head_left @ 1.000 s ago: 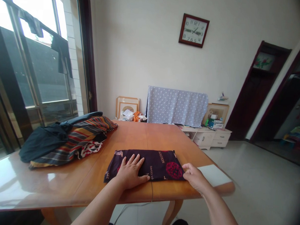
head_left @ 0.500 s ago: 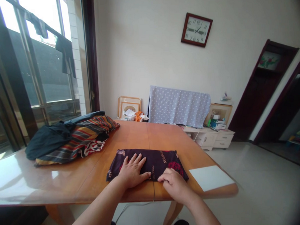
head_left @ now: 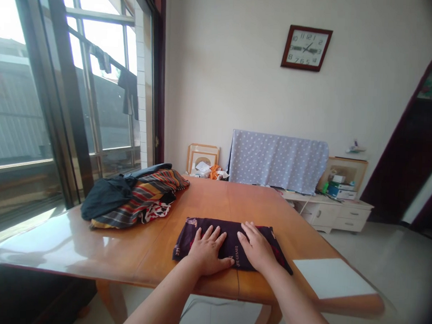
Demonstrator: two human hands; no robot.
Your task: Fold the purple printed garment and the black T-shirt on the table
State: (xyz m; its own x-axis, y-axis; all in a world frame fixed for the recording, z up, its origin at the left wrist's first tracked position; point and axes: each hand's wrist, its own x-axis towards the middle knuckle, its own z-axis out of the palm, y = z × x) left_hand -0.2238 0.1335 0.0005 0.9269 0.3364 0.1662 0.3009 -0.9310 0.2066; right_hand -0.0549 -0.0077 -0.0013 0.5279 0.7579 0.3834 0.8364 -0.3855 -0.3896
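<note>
A dark purple garment (head_left: 230, 229), folded into a flat rectangle with printed lettering and red patches, lies near the front edge of the wooden table. My left hand (head_left: 208, 250) rests on its left half, palm down with the fingers spread. On the right half lies my right hand (head_left: 257, 247), its fingers stretched out toward the far edge of the cloth. Neither hand grips anything. Parts of the print are hidden under both hands.
A heap of clothes (head_left: 139, 197), dark and striped, sits on the table's left side. A white sheet (head_left: 334, 278) lies at the right front corner of the wooden table (head_left: 214, 195). Behind stands a white cabinet (head_left: 335, 215) beside something under a dotted cloth (head_left: 276, 160).
My right hand has gone from curled at the garment's near edge to stretched out flat farther up on it. My left hand stays on the cloth. The view has turned left.
</note>
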